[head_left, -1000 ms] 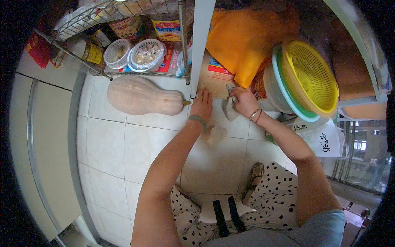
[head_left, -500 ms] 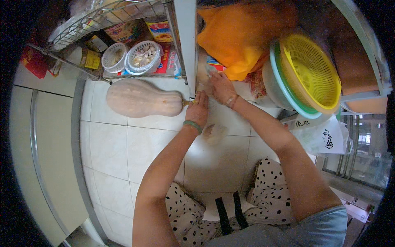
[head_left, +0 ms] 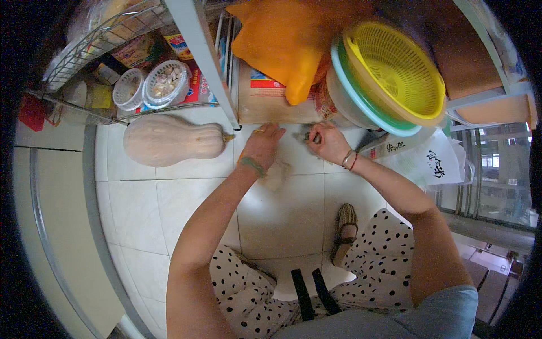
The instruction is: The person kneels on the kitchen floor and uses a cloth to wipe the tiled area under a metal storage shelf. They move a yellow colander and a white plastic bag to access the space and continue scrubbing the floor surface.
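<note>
Dark and small, the object [head_left: 309, 136] pinched in my right hand [head_left: 327, 144] is too blurred to name; it sits just above the white floor tiles [head_left: 282, 209], at about twelve o'clock from my knees. My right fingers are curled tight around it. My left hand [head_left: 262, 144] lies just beside it at nine o'clock, fingers loosely spread and holding nothing, its tips near the foot of the white metal shelf post [head_left: 206, 62]. A pale tan butternut squash [head_left: 172, 140] lies on its side on the tiles at nine o'clock from my left hand, stem pointing toward it. At eleven o'clock, two round white baskets [head_left: 151, 86] of small pale pieces stand on the wire rack [head_left: 101, 34]. At one o'clock from my right hand, a yellow plastic colander [head_left: 398, 68] nests in green and pale bowls, with an orange cloth bag [head_left: 282, 39] beside them.
</note>
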{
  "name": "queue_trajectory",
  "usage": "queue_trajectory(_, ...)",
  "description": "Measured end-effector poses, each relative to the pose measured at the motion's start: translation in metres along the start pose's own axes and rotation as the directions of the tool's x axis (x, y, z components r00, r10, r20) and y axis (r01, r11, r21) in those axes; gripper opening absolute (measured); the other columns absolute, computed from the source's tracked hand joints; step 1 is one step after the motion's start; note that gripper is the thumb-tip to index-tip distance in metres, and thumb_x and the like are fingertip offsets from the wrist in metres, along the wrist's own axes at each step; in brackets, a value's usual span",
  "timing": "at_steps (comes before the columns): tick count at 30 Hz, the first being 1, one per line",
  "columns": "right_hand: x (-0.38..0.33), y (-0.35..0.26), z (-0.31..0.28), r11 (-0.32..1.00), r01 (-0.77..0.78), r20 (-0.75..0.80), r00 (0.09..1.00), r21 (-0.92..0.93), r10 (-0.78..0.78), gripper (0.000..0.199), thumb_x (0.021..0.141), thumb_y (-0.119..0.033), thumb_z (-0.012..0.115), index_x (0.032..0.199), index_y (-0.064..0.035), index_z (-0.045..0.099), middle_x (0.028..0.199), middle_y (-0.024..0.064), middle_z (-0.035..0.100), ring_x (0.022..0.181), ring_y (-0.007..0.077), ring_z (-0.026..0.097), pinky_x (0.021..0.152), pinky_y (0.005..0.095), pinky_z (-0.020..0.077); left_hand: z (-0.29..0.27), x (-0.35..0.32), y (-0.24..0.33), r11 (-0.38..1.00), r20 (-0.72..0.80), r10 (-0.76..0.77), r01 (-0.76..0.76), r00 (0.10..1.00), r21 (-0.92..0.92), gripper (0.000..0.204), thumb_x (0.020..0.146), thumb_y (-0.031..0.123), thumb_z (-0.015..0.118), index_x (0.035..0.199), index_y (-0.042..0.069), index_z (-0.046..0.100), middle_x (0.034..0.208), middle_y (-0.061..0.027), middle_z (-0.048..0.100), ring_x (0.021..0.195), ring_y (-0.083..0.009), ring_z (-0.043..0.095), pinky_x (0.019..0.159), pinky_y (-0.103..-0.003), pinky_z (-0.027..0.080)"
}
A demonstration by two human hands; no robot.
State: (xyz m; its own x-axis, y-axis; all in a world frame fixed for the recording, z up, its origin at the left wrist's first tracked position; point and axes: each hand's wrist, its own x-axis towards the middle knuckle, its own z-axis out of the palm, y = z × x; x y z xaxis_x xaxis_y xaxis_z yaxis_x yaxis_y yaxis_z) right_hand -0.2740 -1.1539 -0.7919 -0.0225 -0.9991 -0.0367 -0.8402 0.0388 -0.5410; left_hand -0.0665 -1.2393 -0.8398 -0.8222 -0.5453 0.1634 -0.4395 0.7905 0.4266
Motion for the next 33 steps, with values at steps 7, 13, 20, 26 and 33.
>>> queue_trajectory(7,-0.006,0.009,0.010,0.992,0.080,-0.047,0.996,0.097,-0.076,0.009,0.070,-0.007,0.062,0.074,-0.0035,0.054,0.079,0.0136,0.055,0.083,0.0312,0.052,0.076,0.0382,0.0439,0.004,0.083,0.016,0.990,-0.025,-0.123,0.121,0.992,-0.073,0.047,0.073,0.001,0.051,0.119,0.012,0.049,0.117,-0.0123,0.052,0.106,-0.0296,0.051,0.088,-0.039,0.043)
queue_trajectory(13,0.025,-0.009,0.013,0.911,0.260,-0.261,0.900,-0.318,-0.348,0.021,0.073,0.003,0.055,0.094,0.0026,0.057,0.100,0.0148,0.055,0.096,0.0305,0.049,0.079,0.0360,0.0417,-0.024,0.076,-0.045,0.979,-0.202,-0.166,0.137,0.965,-0.149,0.042,0.078,0.004,0.047,0.120,0.009,0.049,0.119,-0.0154,0.050,0.111,-0.0318,0.048,0.093,-0.039,0.040)
queue_trajectory(20,0.085,0.026,0.069,0.801,-0.212,-0.129,0.977,-0.560,0.169,0.031,0.079,-0.006,0.046,0.107,0.0041,0.054,0.123,0.0166,0.045,0.112,0.0340,0.040,0.093,0.0370,0.0383,-0.010,0.068,-0.030,0.950,0.002,-0.269,0.266,0.963,-0.164,0.043,0.080,0.007,0.047,0.123,0.008,0.045,0.129,-0.0144,0.044,0.118,-0.0296,0.042,0.099,-0.037,0.035)
queue_trajectory(26,0.100,-0.006,0.051,0.782,-0.148,-0.192,0.981,-0.605,0.036,0.037,0.083,-0.013,0.041,0.117,-0.0035,0.050,0.121,0.0142,0.049,0.111,0.0333,0.042,0.092,0.0430,0.0357,0.012,0.044,-0.030,0.951,0.050,-0.300,0.295,0.953,0.092,0.040,0.081,0.012,0.046,0.122,0.010,0.047,0.127,-0.0114,0.045,0.118,-0.0277,0.042,0.097,-0.043,0.036)
queue_trajectory(33,0.114,-0.008,0.044,0.826,-0.192,-0.166,0.979,-0.531,0.121,0.035,0.081,-0.018,0.047,0.113,-0.0060,0.053,0.114,0.0139,0.053,0.103,0.0336,0.046,0.084,0.0416,0.0398,0.005,0.043,-0.016,0.925,0.096,-0.305,0.271,0.948,0.267,0.047,0.079,0.014,0.049,0.126,0.015,0.043,0.132,-0.0078,0.039,0.123,-0.0252,0.036,0.095,-0.049,0.034)
